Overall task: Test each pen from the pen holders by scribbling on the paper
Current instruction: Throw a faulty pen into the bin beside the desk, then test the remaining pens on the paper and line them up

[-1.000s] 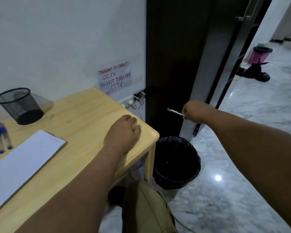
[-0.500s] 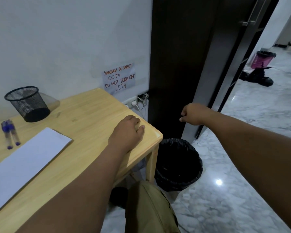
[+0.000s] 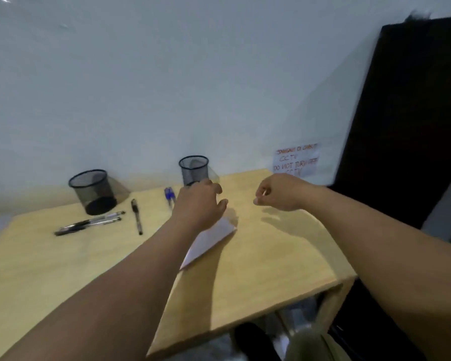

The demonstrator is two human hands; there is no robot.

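The sheet of paper (image 3: 214, 237) lies flat on the wooden table (image 3: 258, 269) and serves as the landmark here; the left hand (image 3: 199, 204) hovers over its far end with fingers loosely spread and holding nothing, while the right hand (image 3: 279, 195), to the right of the paper, has its fingers curled in and no pen shows in it; just beyond the paper stands the nearer mesh pen holder (image 3: 194, 170), with two blue pens (image 3: 169, 195) lying beside it at the paper's far left corner; well to the left of the paper sits the second mesh pen holder (image 3: 93, 191), and between it and the paper lie three black pens (image 3: 89, 224) and a single black pen (image 3: 136, 216); these pens look light, stiff and smooth, likely to roll, so a pinch at mid-barrel seems best; the thin paper will probably slide unless pressed flat.
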